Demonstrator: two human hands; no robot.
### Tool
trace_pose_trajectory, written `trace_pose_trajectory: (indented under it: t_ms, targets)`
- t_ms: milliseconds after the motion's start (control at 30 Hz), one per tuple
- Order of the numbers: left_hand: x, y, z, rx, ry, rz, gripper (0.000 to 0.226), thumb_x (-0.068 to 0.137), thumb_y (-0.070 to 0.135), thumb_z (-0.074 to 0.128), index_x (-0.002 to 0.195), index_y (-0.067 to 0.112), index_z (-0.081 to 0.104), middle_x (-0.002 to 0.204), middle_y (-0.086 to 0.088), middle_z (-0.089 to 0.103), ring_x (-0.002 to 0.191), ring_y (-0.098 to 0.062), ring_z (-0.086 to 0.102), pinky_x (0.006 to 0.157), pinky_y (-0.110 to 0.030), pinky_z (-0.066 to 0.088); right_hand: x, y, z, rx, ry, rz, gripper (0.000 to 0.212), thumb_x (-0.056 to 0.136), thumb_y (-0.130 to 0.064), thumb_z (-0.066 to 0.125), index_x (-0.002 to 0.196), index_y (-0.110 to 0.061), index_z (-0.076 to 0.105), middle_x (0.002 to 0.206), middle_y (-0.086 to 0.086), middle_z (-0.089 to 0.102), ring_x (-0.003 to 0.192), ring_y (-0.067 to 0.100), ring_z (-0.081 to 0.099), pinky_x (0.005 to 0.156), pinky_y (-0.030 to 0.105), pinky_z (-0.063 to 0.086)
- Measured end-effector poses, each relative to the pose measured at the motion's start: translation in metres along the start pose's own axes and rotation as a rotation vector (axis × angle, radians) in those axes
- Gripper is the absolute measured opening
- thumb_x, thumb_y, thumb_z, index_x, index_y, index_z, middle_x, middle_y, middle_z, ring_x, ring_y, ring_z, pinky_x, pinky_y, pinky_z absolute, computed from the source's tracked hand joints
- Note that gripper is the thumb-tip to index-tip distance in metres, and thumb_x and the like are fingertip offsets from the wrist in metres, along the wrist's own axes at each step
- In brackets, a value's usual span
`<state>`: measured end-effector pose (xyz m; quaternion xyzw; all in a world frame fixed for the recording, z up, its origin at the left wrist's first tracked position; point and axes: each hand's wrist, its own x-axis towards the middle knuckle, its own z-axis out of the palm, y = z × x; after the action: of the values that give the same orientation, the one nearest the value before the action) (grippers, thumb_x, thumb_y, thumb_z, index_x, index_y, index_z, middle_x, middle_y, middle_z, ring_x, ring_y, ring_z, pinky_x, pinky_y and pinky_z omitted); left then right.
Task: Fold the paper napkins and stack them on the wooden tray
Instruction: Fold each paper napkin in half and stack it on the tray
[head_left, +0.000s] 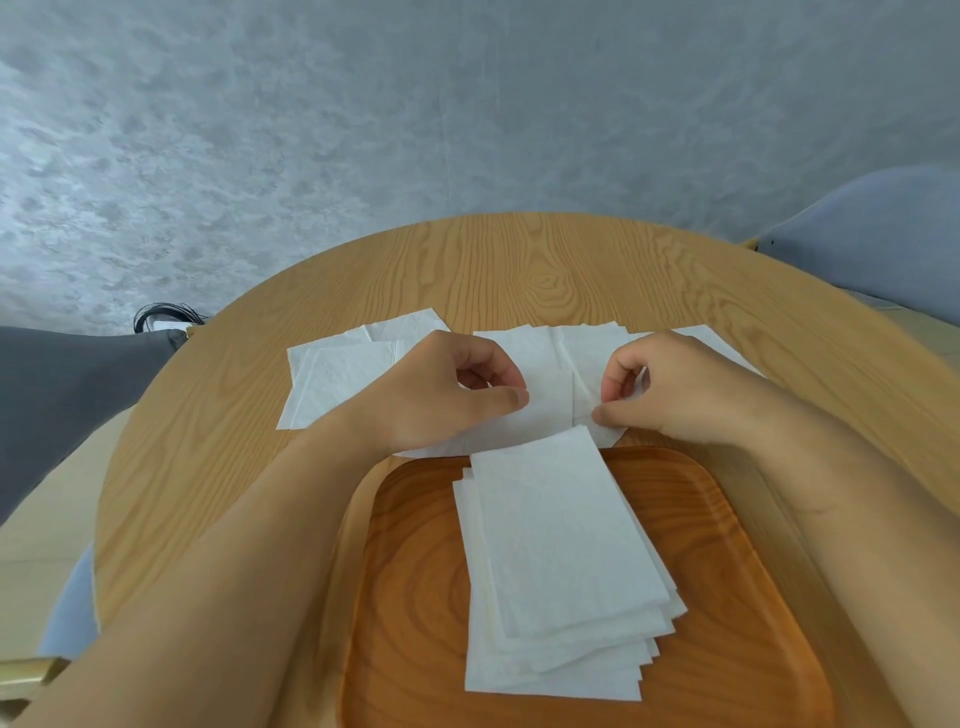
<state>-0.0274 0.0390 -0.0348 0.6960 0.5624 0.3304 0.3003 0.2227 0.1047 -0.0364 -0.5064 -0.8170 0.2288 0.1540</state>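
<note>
A dark wooden tray (727, 545) lies near me on the round table, holding a stack of several folded white napkins (561, 571). Just beyond the tray a white napkin (550, 395) lies spread flat. My left hand (447, 395) rests on its left part, thumb and curled fingers pinching the paper. My right hand (675, 389) pinches the same napkin's near right part between thumb and fingers. More unfolded napkins (337, 379) lie overlapping to the left, and others (592, 338) lie behind my hands.
The light wooden table (519, 270) is round; its far edge curves just past the napkins. A grey chair (57, 395) stands at the left, a pale blue chair (883, 234) at the far right. Grey textured floor lies beyond.
</note>
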Motion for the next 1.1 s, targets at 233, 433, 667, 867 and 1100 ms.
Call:
trace_pose_trajectory:
  t_ms: [233, 433, 667, 867, 1100]
  targets:
    - [0.0, -0.001, 0.001, -0.001, -0.006, -0.001, 0.004, 0.09, 0.02, 0.077, 0.092, 0.021, 0.08, 0.09, 0.01, 0.077, 0.082, -0.004, 0.07, 0.077, -0.012, 0.054, 0.001, 0.001, 0.0, 0.005, -0.003, -0.006, 0.012, 0.084, -0.022, 0.078, 0.075, -0.028, 0.075, 0.079, -0.013, 0.073, 0.068, -0.001, 0.064, 0.064, 0.022, 0.047]
    - [-0.001, 0.0, 0.0, 0.005, -0.01, -0.017, 0.005, 0.091, 0.023, 0.076, 0.092, 0.022, 0.08, 0.09, 0.009, 0.077, 0.085, -0.01, 0.072, 0.077, -0.015, 0.056, -0.001, 0.0, -0.008, 0.063, -0.032, 0.008, 0.012, 0.091, -0.02, 0.075, 0.08, -0.025, 0.075, 0.077, -0.012, 0.072, 0.064, -0.01, 0.063, 0.06, 0.013, 0.043]
    - [-0.001, 0.0, 0.0, -0.023, 0.025, -0.023, 0.006, 0.093, 0.024, 0.075, 0.091, 0.021, 0.08, 0.09, 0.005, 0.078, 0.084, -0.01, 0.072, 0.075, -0.014, 0.055, -0.006, -0.011, -0.014, 0.491, 0.258, 0.114, 0.014, 0.1, -0.021, 0.064, 0.09, -0.017, 0.073, 0.092, 0.005, 0.075, 0.082, 0.017, 0.07, 0.069, 0.029, 0.056]
    - [0.0, 0.004, 0.0, -0.147, 0.034, -0.053, 0.011, 0.097, 0.017, 0.071, 0.104, 0.012, 0.077, 0.097, 0.0, 0.081, 0.092, -0.013, 0.077, 0.084, -0.025, 0.061, -0.009, -0.03, -0.01, 1.104, 0.087, 0.019, 0.015, 0.104, -0.01, 0.059, 0.091, -0.012, 0.068, 0.096, 0.008, 0.078, 0.09, 0.022, 0.077, 0.077, 0.029, 0.062]
    - [-0.005, 0.019, -0.003, -0.646, -0.01, -0.338, 0.038, 0.104, 0.037, 0.06, 0.124, 0.006, 0.063, 0.106, -0.014, 0.081, 0.098, -0.028, 0.079, 0.076, -0.032, 0.065, -0.008, -0.036, -0.008, 1.489, -0.024, -0.078, 0.021, 0.101, -0.016, 0.058, 0.118, -0.005, 0.063, 0.117, 0.014, 0.075, 0.106, 0.023, 0.074, 0.084, 0.034, 0.062]
